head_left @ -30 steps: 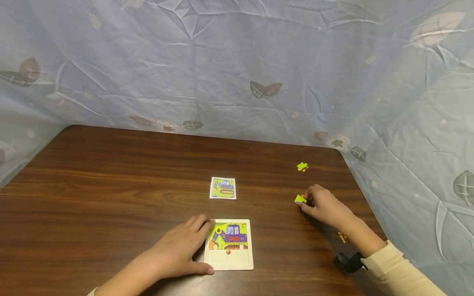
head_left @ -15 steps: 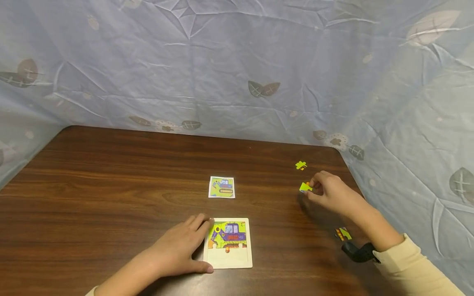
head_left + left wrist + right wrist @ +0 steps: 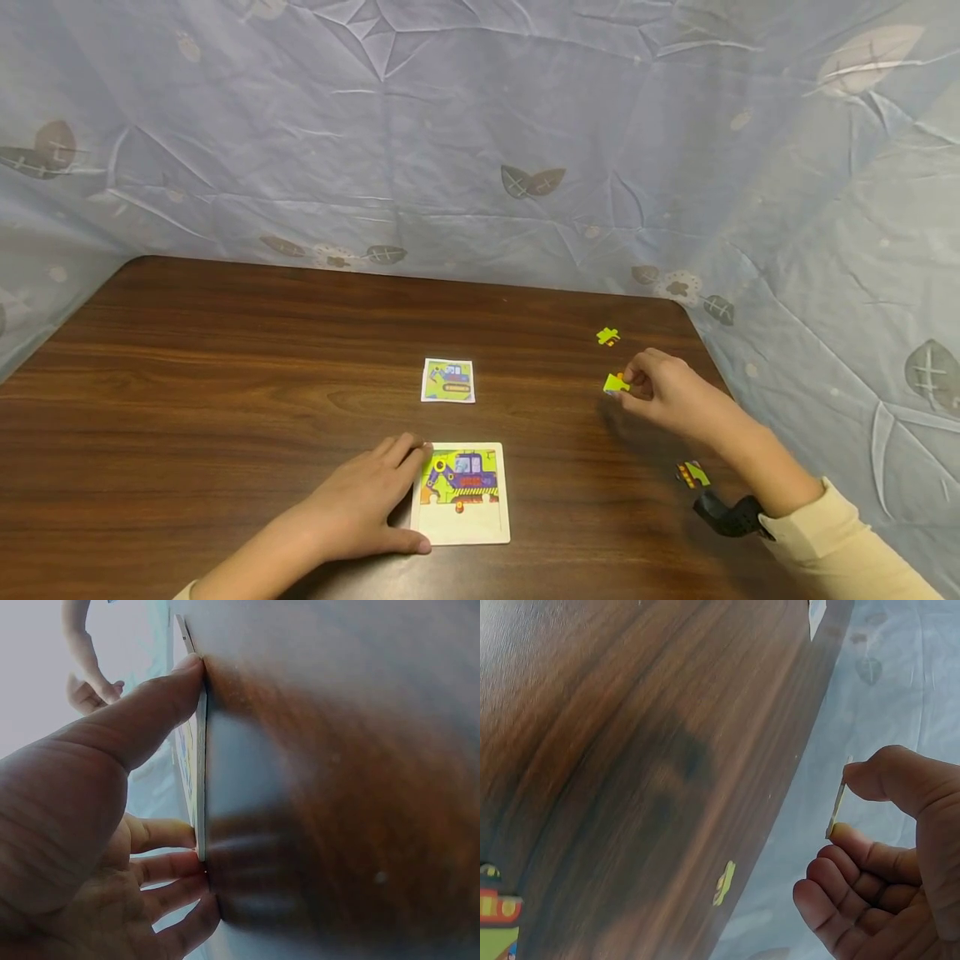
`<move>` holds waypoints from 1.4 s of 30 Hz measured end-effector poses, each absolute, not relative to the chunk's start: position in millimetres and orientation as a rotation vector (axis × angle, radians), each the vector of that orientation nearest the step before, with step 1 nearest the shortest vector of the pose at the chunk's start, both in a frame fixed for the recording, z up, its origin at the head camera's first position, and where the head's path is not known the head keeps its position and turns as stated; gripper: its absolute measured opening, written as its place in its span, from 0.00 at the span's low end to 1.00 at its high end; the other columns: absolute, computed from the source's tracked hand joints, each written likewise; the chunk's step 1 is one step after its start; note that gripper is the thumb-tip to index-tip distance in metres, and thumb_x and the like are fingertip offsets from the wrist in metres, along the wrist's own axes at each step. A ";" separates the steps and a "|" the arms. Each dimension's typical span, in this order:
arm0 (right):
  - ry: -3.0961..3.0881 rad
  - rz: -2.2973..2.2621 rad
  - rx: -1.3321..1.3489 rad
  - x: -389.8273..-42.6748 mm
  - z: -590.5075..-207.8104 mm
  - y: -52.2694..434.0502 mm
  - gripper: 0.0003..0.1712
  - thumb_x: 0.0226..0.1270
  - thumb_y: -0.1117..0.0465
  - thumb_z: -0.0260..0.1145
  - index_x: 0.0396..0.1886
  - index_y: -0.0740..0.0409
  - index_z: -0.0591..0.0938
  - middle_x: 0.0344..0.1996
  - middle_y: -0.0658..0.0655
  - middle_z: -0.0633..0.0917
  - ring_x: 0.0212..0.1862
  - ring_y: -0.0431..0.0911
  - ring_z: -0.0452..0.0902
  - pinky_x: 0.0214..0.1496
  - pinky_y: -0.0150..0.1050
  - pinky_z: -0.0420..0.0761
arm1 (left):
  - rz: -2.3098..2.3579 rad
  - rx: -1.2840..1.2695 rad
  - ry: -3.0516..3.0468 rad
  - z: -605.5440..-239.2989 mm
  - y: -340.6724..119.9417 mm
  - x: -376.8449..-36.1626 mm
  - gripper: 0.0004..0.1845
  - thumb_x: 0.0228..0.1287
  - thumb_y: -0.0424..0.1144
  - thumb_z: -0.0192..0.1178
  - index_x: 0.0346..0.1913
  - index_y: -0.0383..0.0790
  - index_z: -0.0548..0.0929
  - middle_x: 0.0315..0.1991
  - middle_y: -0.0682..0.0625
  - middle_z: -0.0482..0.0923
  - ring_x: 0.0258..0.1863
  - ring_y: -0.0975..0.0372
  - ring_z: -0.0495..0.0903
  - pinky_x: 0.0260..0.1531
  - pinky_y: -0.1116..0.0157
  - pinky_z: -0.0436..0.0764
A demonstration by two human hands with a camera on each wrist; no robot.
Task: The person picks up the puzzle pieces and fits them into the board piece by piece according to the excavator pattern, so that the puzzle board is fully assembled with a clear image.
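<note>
1. Right hand (image 3: 663, 392) pinches a small green puzzle piece (image 3: 616, 383) between thumb and fingertips, lifted off the table (image 3: 225, 350) at the right side. The wrist view shows the piece edge-on.
2. The puzzle tray (image 3: 460, 493) lies down and to the left of that piece, near the front edge, well apart from it.
3. Left hand (image 3: 360, 504) is way closer: it lies flat, fingers straight, against the tray's left edge.
4. Loose pieces: one (image 3: 607, 336) behind the right hand, one (image 3: 692, 473) by the wrist. Reference card (image 3: 448, 380) sits behind the tray.

Cream sleeve (image 3: 847, 533), black wrist strap (image 3: 726, 515)
</note>
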State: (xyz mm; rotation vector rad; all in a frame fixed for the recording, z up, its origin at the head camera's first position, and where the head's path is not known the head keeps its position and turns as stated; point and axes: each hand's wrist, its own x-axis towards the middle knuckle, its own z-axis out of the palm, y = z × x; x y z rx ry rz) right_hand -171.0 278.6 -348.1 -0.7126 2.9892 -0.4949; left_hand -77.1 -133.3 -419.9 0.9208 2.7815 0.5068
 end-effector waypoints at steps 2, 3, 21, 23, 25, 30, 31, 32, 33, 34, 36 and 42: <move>2.990 -0.479 -0.737 -168.5 -348.6 274.3 0.09 0.66 0.62 0.73 0.40 0.62 0.81 0.37 0.54 0.83 0.38 0.42 0.80 0.38 0.39 0.82 | 0.509 0.918 2.780 -419.9 -133.5 -77.1 0.56 0.52 0.70 0.73 0.74 0.34 0.69 0.67 0.44 0.72 0.66 0.50 0.75 0.61 0.45 0.83; 2.991 -0.471 -0.754 -167.1 -348.9 271.6 0.10 0.66 0.62 0.73 0.40 0.62 0.81 0.37 0.54 0.83 0.38 0.42 0.80 0.39 0.39 0.83 | 0.510 0.916 2.779 -419.9 -133.5 -77.1 0.56 0.52 0.70 0.73 0.74 0.34 0.69 0.68 0.43 0.72 0.66 0.50 0.75 0.61 0.44 0.83; 2.906 -0.303 -1.151 -121.7 -350.1 197.0 0.11 0.67 0.57 0.73 0.40 0.57 0.81 0.38 0.50 0.80 0.34 0.34 0.71 0.36 0.29 0.81 | 0.522 0.902 2.772 -420.8 -133.1 -77.1 0.56 0.52 0.70 0.73 0.74 0.35 0.69 0.68 0.43 0.72 0.67 0.48 0.75 0.60 0.44 0.83; 2.902 -0.286 -1.182 -116.3 -351.6 189.6 0.11 0.67 0.57 0.73 0.40 0.57 0.81 0.38 0.49 0.79 0.34 0.33 0.71 0.37 0.29 0.81 | 0.518 0.907 2.773 -420.8 -132.8 -77.3 0.56 0.53 0.70 0.73 0.75 0.35 0.69 0.68 0.43 0.72 0.67 0.48 0.75 0.61 0.44 0.83; 2.892 -0.267 -1.210 -111.4 -353.9 181.7 0.11 0.67 0.57 0.73 0.40 0.57 0.81 0.38 0.48 0.78 0.35 0.33 0.71 0.36 0.29 0.81 | 0.512 0.908 2.773 -420.7 -132.7 -77.4 0.56 0.53 0.70 0.73 0.75 0.35 0.69 0.68 0.43 0.72 0.67 0.49 0.75 0.60 0.44 0.83; 2.830 -0.267 -1.256 -101.9 -359.2 160.5 0.12 0.68 0.54 0.72 0.42 0.56 0.81 0.39 0.48 0.79 0.36 0.33 0.71 0.37 0.28 0.82 | 0.496 0.902 2.776 -421.1 -133.7 -77.2 0.56 0.52 0.71 0.73 0.74 0.34 0.69 0.68 0.43 0.71 0.67 0.49 0.74 0.62 0.44 0.82; 2.815 -0.276 -1.253 -100.4 -359.7 156.7 0.13 0.68 0.54 0.72 0.42 0.56 0.81 0.39 0.48 0.79 0.36 0.33 0.71 0.37 0.28 0.81 | 0.493 0.905 2.779 -421.3 -133.7 -77.3 0.56 0.52 0.71 0.73 0.74 0.34 0.69 0.67 0.43 0.71 0.66 0.49 0.75 0.61 0.44 0.82; 2.797 -0.288 -1.247 -98.8 -360.2 153.3 0.13 0.68 0.53 0.73 0.43 0.56 0.82 0.40 0.49 0.80 0.36 0.33 0.71 0.37 0.27 0.81 | 0.492 0.908 2.780 -421.5 -133.7 -77.5 0.56 0.52 0.71 0.72 0.74 0.35 0.69 0.67 0.43 0.71 0.66 0.50 0.75 0.61 0.45 0.83; 2.779 -0.299 -1.231 -97.3 -360.6 150.0 0.14 0.68 0.53 0.73 0.43 0.56 0.82 0.40 0.49 0.80 0.36 0.33 0.70 0.37 0.26 0.80 | 0.494 0.911 2.781 -421.7 -133.6 -77.7 0.56 0.53 0.71 0.72 0.74 0.35 0.69 0.67 0.44 0.72 0.66 0.50 0.75 0.60 0.45 0.83; 2.758 -0.314 -1.217 -95.8 -360.9 147.0 0.14 0.68 0.52 0.73 0.43 0.56 0.82 0.40 0.49 0.80 0.35 0.33 0.70 0.36 0.25 0.79 | 0.495 0.912 2.781 -421.7 -133.5 -77.9 0.56 0.53 0.71 0.72 0.74 0.35 0.69 0.67 0.44 0.72 0.66 0.50 0.75 0.60 0.45 0.83; 2.727 -0.329 -1.198 -93.1 -362.0 141.3 0.15 0.69 0.51 0.73 0.45 0.57 0.83 0.41 0.49 0.81 0.35 0.32 0.69 0.36 0.23 0.78 | 0.501 0.915 2.779 -421.6 -133.3 -78.0 0.56 0.53 0.71 0.72 0.74 0.35 0.69 0.67 0.44 0.72 0.65 0.50 0.75 0.60 0.46 0.83; 2.666 -0.304 -1.245 -87.5 -368.1 124.2 0.15 0.71 0.51 0.72 0.45 0.56 0.83 0.42 0.47 0.81 0.36 0.31 0.68 0.38 0.20 0.76 | 0.509 0.925 2.782 -420.4 -133.9 -77.6 0.55 0.53 0.70 0.72 0.74 0.35 0.70 0.67 0.44 0.72 0.65 0.51 0.75 0.60 0.46 0.83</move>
